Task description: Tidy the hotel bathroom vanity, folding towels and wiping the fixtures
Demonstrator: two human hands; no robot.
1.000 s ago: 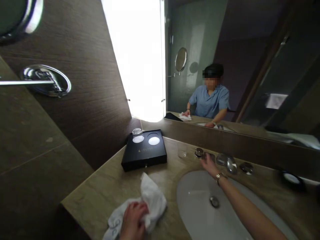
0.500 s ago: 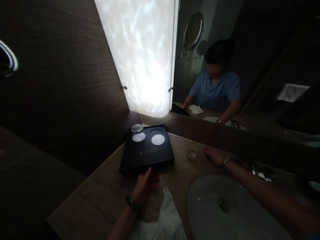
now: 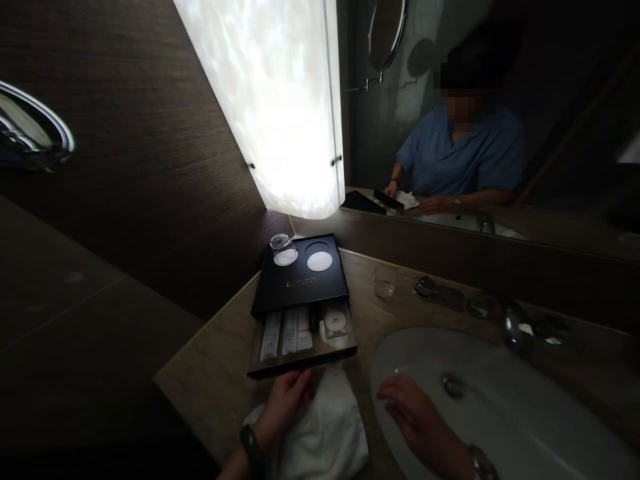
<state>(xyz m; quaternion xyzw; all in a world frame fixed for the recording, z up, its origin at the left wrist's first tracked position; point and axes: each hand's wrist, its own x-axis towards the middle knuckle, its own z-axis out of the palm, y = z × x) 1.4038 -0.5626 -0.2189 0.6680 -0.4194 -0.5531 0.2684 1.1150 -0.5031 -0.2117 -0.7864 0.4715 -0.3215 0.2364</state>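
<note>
Dim bathroom; a beige stone surface (image 3: 220,373) runs along a dark wood-grain wall, with a lit white panel (image 3: 280,100) at the corner and a mirror (image 3: 550,133) behind. In the mirror a person in a blue shirt is reflected. A black box (image 3: 300,283) sits on the surface at the foot of the panel. On its top are two white round discs (image 3: 320,261), and a small clear glass (image 3: 281,241) stands over the left one. The box's drawer (image 3: 305,353) stands drawn out toward the viewer. It holds pale long packets (image 3: 287,331) side by side on the left and a round-faced packet (image 3: 334,322) on the right. The left hand (image 3: 285,400) is at the drawer's front edge, fingertips touching it and fingers curled. The picture is too dark to tell whether the grip is clasped on the edge or only resting against it. A dark band is on that wrist. A white cloth (image 3: 325,433) lies crumpled on the surface, just below the drawer and partly under the left hand. The right hand (image 3: 415,413) hovers over the left rim of the white sink (image 3: 525,427), grip released, fingers spread, holding nothing; there is a watch at the wrist. A second clear glass (image 3: 384,281) stands between the box and the chrome tap (image 3: 515,330), apart from both.
</note>
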